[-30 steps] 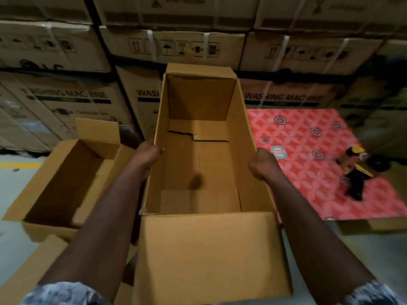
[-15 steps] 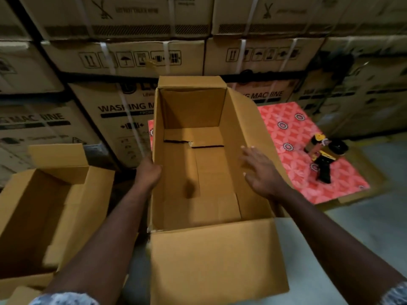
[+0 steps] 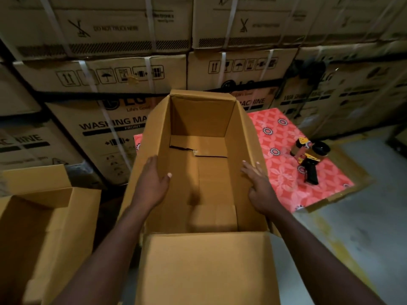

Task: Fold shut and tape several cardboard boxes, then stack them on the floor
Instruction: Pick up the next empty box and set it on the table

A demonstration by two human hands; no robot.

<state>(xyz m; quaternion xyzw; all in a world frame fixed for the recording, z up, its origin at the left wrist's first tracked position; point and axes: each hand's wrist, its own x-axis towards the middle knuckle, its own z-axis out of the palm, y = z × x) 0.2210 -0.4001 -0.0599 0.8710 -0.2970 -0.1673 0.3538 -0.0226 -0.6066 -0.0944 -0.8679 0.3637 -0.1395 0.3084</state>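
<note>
Head view: your left hand [image 3: 152,183] grips the left wall of the open box [image 3: 201,116], your right hand [image 3: 259,187] presses flat-fingered on its right wall, with only bottom flaps [image 3: 212,170] inside between them.

Warehouse storeroom: strapped washing-machine cartons [image 3: 123,133] stacked wall-high on bare concrete floor [image 3: 356,216].

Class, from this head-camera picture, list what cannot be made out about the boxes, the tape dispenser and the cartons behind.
- Head view: second box cut off by the left edge.
- Head view: open box underside hidden by the box itself.
- Head view: tape dispenser too small and dim to judge tape left.
- Head view: carton lettering partly covered by the open box.
</note>
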